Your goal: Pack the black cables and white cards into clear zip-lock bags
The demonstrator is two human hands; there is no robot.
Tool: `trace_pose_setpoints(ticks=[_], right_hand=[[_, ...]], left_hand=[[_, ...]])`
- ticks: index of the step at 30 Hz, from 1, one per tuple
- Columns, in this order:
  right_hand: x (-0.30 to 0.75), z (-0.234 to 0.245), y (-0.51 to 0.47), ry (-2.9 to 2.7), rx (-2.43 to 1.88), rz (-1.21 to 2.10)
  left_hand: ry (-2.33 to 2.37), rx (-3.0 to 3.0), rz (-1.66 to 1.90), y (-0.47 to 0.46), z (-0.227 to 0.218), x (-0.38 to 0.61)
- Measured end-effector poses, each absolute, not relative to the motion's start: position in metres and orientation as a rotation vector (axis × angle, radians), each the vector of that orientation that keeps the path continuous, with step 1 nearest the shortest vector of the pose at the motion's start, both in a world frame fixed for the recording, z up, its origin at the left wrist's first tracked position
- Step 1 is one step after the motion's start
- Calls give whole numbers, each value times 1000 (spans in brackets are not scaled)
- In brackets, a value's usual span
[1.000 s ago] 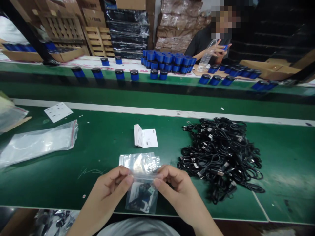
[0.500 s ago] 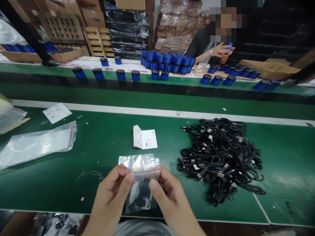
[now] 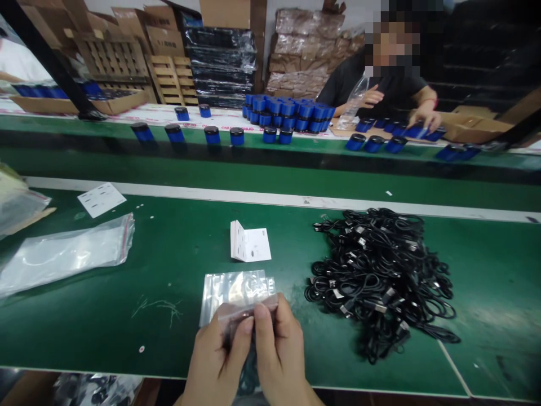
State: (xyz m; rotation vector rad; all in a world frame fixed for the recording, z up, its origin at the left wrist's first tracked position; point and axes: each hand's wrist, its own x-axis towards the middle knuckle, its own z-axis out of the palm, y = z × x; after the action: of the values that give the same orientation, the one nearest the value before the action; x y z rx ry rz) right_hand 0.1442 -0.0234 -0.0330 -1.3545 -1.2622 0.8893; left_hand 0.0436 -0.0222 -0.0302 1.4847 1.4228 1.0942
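writing: print on white cards (image 3: pixel 250 245) too small to read | zip bag (image 3: pixel 249 311): at counter (image 3: pixel 127 316) near edge, top edge running left-right, body hanging toward the person | left hand (image 3: pixel 220 361), right hand (image 3: pixel 279 355): fingers clamped on that edge | change: hands apart 1 s ago, now side by side

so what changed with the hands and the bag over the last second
The left hand and right hand slid inward along the top of the small clear bag, from its two ends to the middle, and now pinch it side by side, closer to the body. Neither let go. The bag stack, leaflets and cable pile stayed put.
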Motion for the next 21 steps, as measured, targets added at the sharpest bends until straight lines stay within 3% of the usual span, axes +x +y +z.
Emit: trace_pose_setpoints(ticks=[7,21], right_hand=[[140,-37,-32,-1290,-1392,788],[168,-21,-25,-1252,-1181,1093]], left_hand=[[1389,1490,1121,-26,-32,45],[1205,1129,857,-13,-8,26]])
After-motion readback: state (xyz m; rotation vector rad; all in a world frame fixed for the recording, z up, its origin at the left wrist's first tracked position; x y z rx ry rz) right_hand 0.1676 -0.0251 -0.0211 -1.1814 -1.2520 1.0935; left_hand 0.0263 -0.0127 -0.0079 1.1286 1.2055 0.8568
